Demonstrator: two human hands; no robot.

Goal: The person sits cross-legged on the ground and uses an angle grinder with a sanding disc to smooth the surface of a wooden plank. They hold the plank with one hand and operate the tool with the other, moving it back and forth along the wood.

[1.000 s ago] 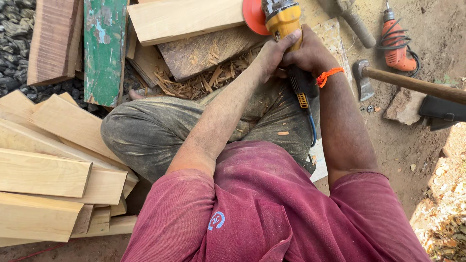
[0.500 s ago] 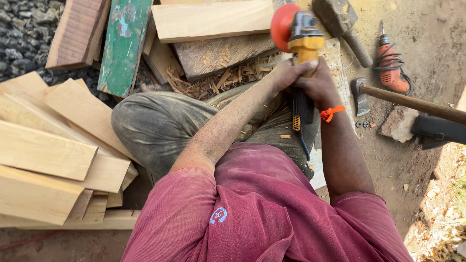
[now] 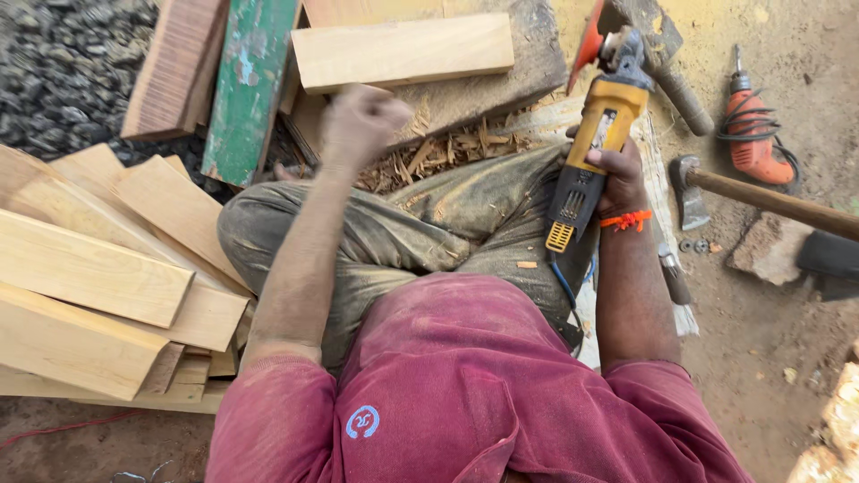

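- Down below the head camera, the right hand (image 3: 616, 179) wraps tight around the body of a yellow angle grinder (image 3: 592, 143), an orange thread tied at the wrist.
- Its orange disc (image 3: 588, 43) points away from the person, raised above the knee and near a worn block of wood (image 3: 483, 89).
- Meanwhile the left hand (image 3: 360, 121) is curled into a loose fist, blurred, holding nothing that shows, lifted over the wood shavings (image 3: 429, 152).
- Just past that fist a pale plank (image 3: 403, 52) lies across the worn block.
- On the left, pale cut boards (image 3: 98, 277) are stacked; a green-painted board (image 3: 246, 80) leans beside gravel.
- On the right, an orange drill (image 3: 752, 134) and a hammer (image 3: 761, 197) lie on the dirt.
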